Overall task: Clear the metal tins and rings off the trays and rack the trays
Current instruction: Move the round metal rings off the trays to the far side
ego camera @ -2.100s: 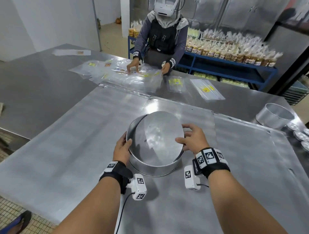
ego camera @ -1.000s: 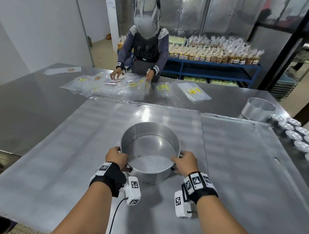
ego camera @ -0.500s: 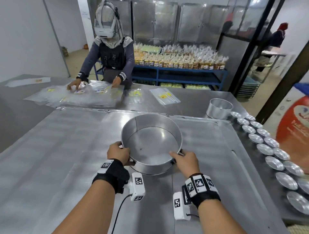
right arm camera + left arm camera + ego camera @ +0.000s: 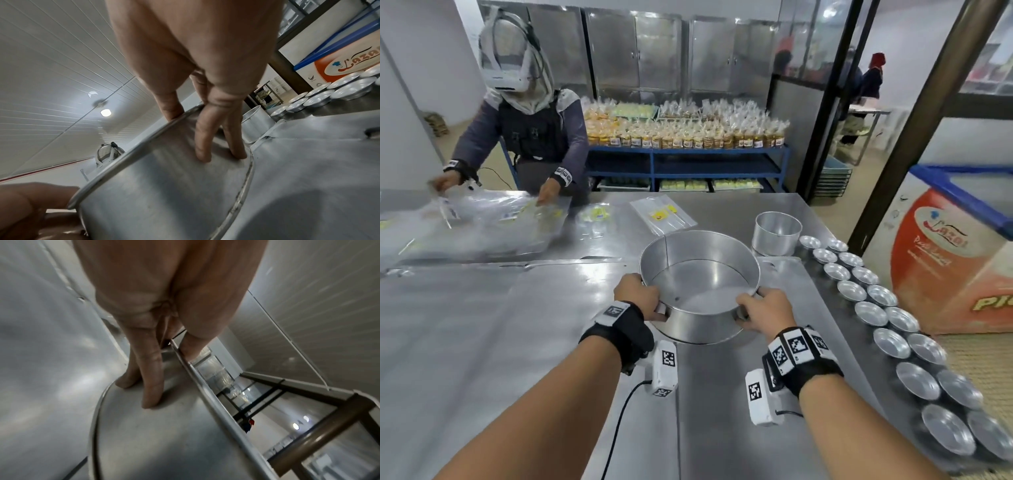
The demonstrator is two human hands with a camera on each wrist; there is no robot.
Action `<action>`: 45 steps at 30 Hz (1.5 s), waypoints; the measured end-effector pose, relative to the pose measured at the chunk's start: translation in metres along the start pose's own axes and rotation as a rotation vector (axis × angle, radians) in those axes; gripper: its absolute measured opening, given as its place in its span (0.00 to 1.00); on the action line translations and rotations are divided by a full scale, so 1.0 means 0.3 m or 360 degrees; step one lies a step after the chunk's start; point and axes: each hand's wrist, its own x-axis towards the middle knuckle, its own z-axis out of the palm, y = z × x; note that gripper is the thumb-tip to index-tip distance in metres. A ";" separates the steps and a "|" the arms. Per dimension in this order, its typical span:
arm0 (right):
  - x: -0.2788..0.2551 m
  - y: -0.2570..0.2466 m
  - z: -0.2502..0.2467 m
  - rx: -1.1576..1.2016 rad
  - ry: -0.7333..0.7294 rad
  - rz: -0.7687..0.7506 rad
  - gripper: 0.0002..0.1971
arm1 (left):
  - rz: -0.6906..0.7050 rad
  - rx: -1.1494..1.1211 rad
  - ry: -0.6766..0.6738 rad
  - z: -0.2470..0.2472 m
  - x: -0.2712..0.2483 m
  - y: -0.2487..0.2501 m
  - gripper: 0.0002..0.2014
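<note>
While held above the tray (image 4: pixel 722 394), round tin (image 4: pixel 700 310) between left hand (image 4: pixel 637 297) and right hand (image 4: pixel 765 313), each gripping its rim.

Room was bright, evenly lit from overhead. Round ceiling lamp (image 4: pixel 105 112) glowed white in right wrist view. Soft glare streaked steel table (image 4: pixel 465 329); pale reflections lay across it. Faint shadow sat under big round tin (image 4: pixel 700 284). Head view bent straight lines at edges. Both wrist views were smeared, palms close and out of focus.

Round tin (image 4: pixel 700 284) between 2 hands
</note>
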 end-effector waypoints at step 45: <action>1.291 -0.032 0.226 -0.0947 0.0357 -0.0101 0.17 | 0.0448 -0.0355 0.0018 0.667 1.243 0.152 0.19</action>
